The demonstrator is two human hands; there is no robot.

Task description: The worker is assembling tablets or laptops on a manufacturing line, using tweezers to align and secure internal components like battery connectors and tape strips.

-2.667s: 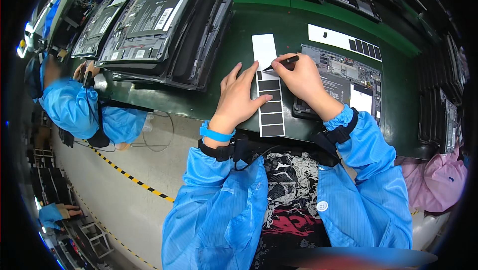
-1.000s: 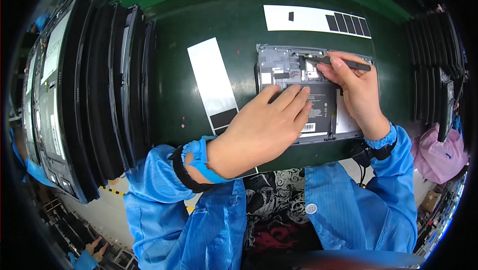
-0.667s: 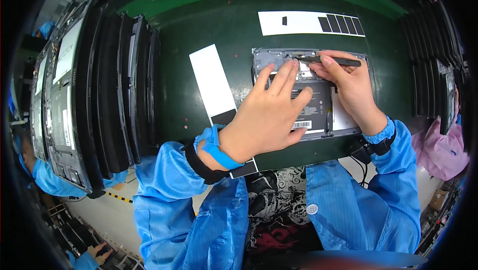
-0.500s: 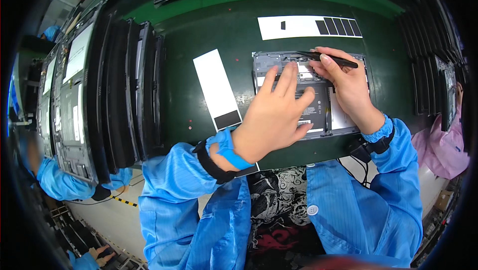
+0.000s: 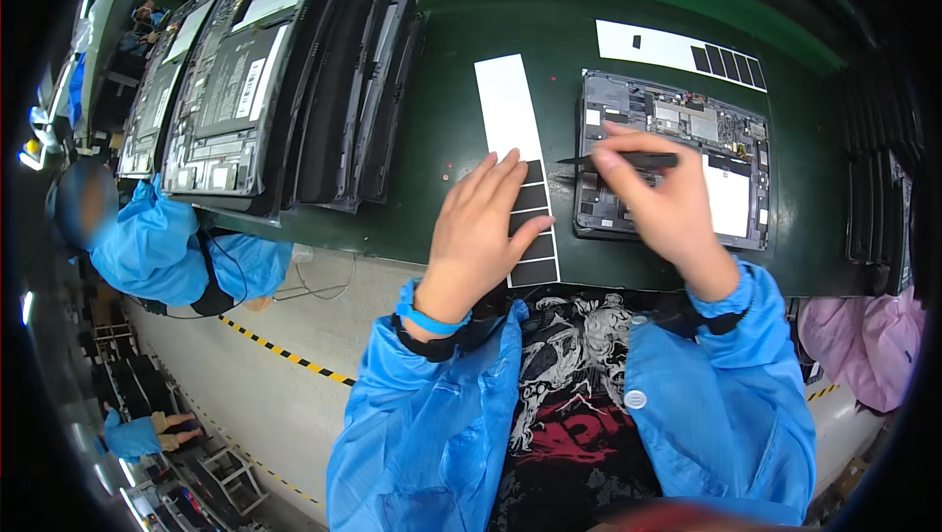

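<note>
Head view: left hand [image 5: 481, 223] spread on the white strip [image 5: 507, 105], right hand [image 5: 655, 200] pinching a black tool [image 5: 646, 159]; I judge lifting a sticker [image 5: 535, 272], needing the tip moved left

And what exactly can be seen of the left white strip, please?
The left white strip looks thin, flat and smooth, like backing paper. Its far part is bare; black rectangles sit in a row on the near part. It lies on the dark green table, slightly slanted. The left grip rests partly over it.
</note>
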